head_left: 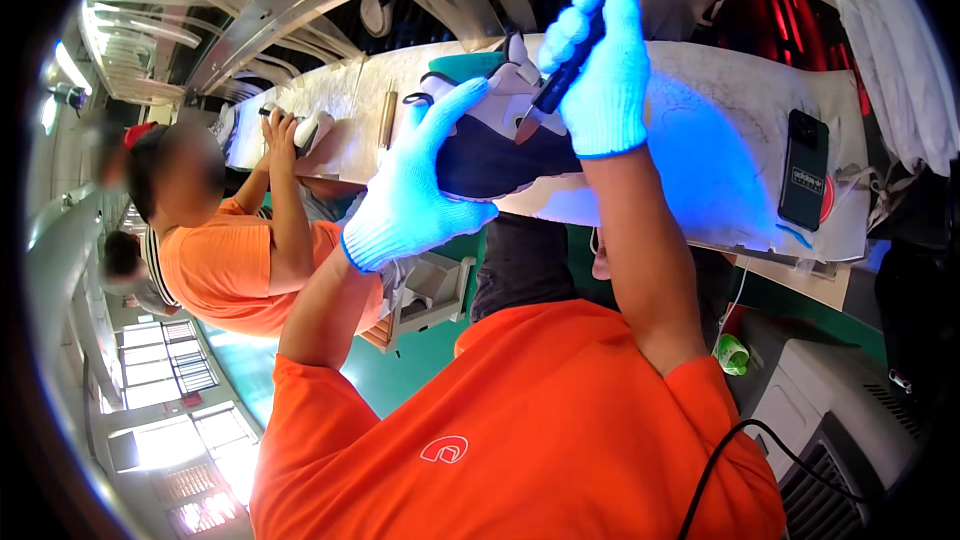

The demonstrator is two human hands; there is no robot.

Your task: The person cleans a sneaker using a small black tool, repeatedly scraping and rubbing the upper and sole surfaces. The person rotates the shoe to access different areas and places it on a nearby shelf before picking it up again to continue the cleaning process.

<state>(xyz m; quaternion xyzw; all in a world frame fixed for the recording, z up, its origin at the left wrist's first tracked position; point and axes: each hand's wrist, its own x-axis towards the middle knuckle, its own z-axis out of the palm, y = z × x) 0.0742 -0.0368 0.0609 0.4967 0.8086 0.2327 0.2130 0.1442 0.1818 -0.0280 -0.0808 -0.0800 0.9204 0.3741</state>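
Note:
A shoe (pixel 496 112) with white, grey and teal parts and a dark lower area lies at the bench's near edge. My left hand (pixel 415 185), in a white knit glove glowing blue, grips its left side, thumb and index finger apart along it. In my gloved right hand (pixel 606 80) is a knife (pixel 562 86) with a dark handle, fingers wrapped round it. Its short pointed blade slants down to the left, close over the shoe; whether it touches cannot be made out. Part of the shoe is hidden behind my hands.
Blue light falls on the pale workbench (pixel 700 90) right of my hands. A black phone (pixel 804 168) lies at the bench's right end. Left of the shoe lies a brass-coloured rod (pixel 388 120). At left, a co-worker (pixel 235 250) in orange handles another shoe. A metal rail (pixel 300 0) runs behind.

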